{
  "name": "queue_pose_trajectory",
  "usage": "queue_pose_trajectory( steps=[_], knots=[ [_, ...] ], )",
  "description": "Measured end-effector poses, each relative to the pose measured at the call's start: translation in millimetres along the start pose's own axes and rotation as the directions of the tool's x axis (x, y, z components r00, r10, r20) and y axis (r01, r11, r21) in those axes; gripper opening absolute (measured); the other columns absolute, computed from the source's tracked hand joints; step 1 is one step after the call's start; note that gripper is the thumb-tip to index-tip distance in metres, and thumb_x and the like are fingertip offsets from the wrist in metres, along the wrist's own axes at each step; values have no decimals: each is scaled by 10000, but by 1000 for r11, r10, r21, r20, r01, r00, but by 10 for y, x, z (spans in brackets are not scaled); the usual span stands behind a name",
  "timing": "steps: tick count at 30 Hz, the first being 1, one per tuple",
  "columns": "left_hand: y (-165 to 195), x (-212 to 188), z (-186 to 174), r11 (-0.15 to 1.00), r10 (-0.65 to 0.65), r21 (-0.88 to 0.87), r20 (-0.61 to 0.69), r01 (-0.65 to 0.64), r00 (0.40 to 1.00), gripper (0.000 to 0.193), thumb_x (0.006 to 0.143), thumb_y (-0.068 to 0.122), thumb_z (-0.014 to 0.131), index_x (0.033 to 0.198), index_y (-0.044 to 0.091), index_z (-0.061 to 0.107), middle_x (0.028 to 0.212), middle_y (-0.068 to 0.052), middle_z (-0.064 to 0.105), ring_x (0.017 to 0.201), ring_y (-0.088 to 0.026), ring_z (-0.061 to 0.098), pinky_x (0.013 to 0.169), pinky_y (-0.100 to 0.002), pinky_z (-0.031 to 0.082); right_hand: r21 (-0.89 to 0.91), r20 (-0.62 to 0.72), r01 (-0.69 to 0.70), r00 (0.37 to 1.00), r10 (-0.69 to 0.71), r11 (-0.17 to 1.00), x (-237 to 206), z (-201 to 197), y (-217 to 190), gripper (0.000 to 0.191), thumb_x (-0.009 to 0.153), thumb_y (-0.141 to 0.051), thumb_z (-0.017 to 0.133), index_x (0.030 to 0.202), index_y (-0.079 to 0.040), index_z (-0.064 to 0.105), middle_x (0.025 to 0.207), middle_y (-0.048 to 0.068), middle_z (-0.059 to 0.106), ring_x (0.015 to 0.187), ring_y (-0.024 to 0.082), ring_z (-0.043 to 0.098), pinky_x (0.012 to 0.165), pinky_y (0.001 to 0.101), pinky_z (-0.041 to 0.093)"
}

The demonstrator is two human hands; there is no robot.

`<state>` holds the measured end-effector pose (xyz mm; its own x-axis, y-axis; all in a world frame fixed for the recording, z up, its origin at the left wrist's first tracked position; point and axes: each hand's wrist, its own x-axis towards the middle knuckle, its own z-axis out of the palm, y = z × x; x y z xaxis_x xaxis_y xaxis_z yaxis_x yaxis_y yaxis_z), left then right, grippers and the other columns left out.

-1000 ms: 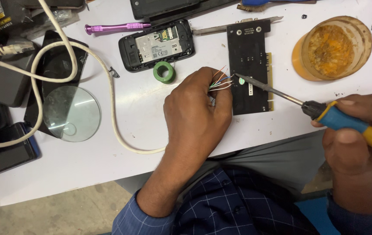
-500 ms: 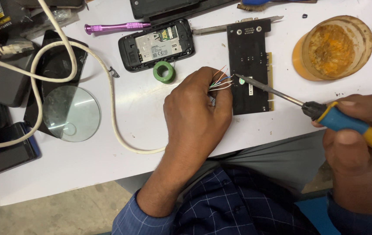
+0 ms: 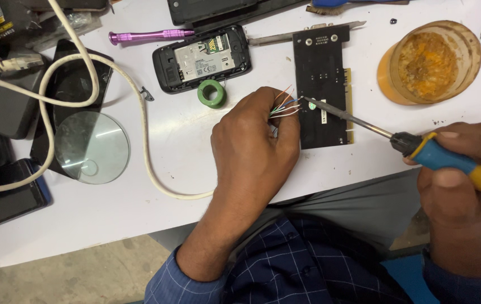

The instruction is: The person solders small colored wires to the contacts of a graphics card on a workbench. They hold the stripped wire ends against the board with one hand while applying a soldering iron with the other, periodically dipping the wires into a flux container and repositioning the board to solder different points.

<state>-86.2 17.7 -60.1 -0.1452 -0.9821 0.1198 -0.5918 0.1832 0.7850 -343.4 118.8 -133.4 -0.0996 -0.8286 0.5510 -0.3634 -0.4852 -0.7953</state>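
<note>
My left hand is closed around the end of a white cable, with its thin coloured wires fanning out past my fingers. My right hand grips a soldering iron with a blue and yellow handle. Its metal tip touches the wire ends, over the left edge of a black circuit card lying flat on the white table.
Behind my left hand are a small green tape roll and an opened black phone. A purple screwdriver lies at the back. A round amber tub stands at the right. A glass disc and dark devices sit left.
</note>
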Motion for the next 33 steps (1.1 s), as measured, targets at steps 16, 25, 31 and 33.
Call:
queue_pose_trajectory(
  steps=[16, 25, 31, 33],
  knots=[
    [-12, 1, 9, 1000, 16, 15, -14, -15, 1000, 80, 908, 117, 686, 883, 42, 700, 736, -68, 685, 529, -186, 611, 503, -354, 444, -55, -14, 14, 1000, -15, 998, -21, -2, 18, 328, 1148, -311, 635, 1236, 1, 585, 927, 184, 690, 807, 222, 750, 792, 315, 664],
    [18, 1, -8, 1000, -7, 12, 2, 7, 1000, 88, 909, 122, 681, 875, 44, 701, 730, -74, 689, 524, -197, 623, 498, -358, 449, -29, 2, -99, 995, 100, 995, -137, -118, -12, 353, 1167, -302, 623, 1268, 26, 539, 992, 203, 678, 861, 267, 739, 839, 322, 654],
    [66, 65, -55, 1000, -12, 10, -10, 12, 1000, 86, 896, 125, 675, 888, 46, 709, 762, -93, 709, 558, -236, 655, 525, -376, 481, 83, -208, -113, 970, 128, 990, -236, -47, 141, 282, 1163, -251, 512, 1290, -4, 466, 1048, 236, 593, 748, 272, 659, 704, 341, 642],
    [84, 93, -63, 1000, -24, 20, -13, 24, 1000, 86, 887, 124, 674, 887, 47, 712, 756, -101, 707, 560, -256, 656, 528, -388, 483, -42, -220, -69, 974, 58, 997, -169, -93, 211, 301, 1130, -224, 486, 1295, 18, 418, 1108, 269, 563, 744, 307, 648, 624, 356, 622]
  ],
)
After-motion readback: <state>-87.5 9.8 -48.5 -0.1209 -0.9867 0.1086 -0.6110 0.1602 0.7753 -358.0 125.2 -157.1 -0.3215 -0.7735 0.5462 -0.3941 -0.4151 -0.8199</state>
